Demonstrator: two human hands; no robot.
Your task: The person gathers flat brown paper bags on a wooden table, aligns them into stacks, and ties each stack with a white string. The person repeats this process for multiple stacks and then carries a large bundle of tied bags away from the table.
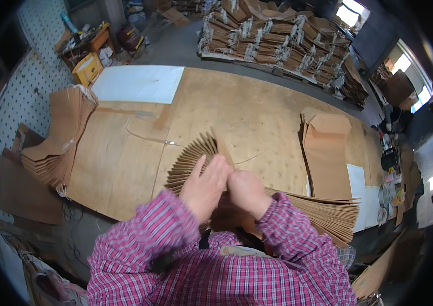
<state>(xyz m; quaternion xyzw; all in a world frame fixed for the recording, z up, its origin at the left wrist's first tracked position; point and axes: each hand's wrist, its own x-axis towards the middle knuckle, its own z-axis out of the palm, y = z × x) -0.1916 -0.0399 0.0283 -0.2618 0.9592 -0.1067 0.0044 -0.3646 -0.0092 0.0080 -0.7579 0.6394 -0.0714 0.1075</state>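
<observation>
A thick stack of brown paper bags (323, 209) lies across the table's near edge, in front of my body. Its left end spreads into a fan of folded edges (191, 159). My left hand (207, 181) rests against this fan with fingers stretched and thumb apart. Beside it, my right hand (247, 189) is closed around the middle of the stack, its fingertips hidden. Between and below my hands, part of the stack is covered by my sleeves. A thin strand (250, 157) sticks out past my right hand on the tabletop.
Flat paper bags (328, 153) lie right on the wooden table (257, 97). A tied bundle (63, 135) stands at the left edge. A clear strap (147, 136) curls near a white sheet (137, 84). Tied bundles (277, 43) are piled beyond; a yellow container (87, 69) stands far left.
</observation>
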